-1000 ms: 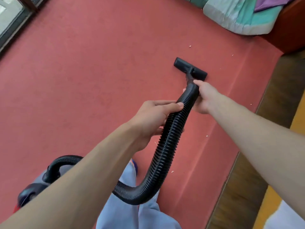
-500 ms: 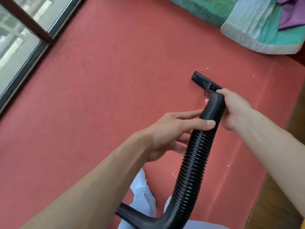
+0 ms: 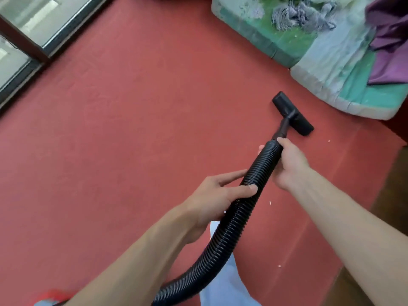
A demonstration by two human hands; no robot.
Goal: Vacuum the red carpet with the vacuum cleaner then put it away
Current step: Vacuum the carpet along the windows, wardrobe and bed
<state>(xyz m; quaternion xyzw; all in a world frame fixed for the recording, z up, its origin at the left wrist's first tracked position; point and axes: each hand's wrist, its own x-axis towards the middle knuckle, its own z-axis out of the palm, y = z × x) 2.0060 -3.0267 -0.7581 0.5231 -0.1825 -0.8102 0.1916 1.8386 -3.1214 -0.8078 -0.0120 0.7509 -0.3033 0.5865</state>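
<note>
The red carpet (image 3: 132,140) fills most of the view. A black ribbed vacuum hose (image 3: 229,228) curves up from the bottom edge to a black floor nozzle (image 3: 293,113), which lies flat on the carpet close to the bedding. My right hand (image 3: 289,164) grips the hose's far end just behind the nozzle's neck. My left hand (image 3: 218,195) wraps the hose lower down. A red corner of the vacuum body (image 3: 53,298) shows at the bottom left, mostly hidden by my left arm.
Folded green, white and purple bedding (image 3: 331,62) lies at the top right on the carpet. A dark-framed window (image 3: 33,40) runs along the top left. Wooden floor (image 3: 395,195) borders the carpet at the right. Small white specks (image 3: 270,203) dot the carpet near the hose.
The nozzle has been pushed farther out across the carpet toward the bedding, with both hands still on the hose. The view has tilted up, showing more bedding and window.
</note>
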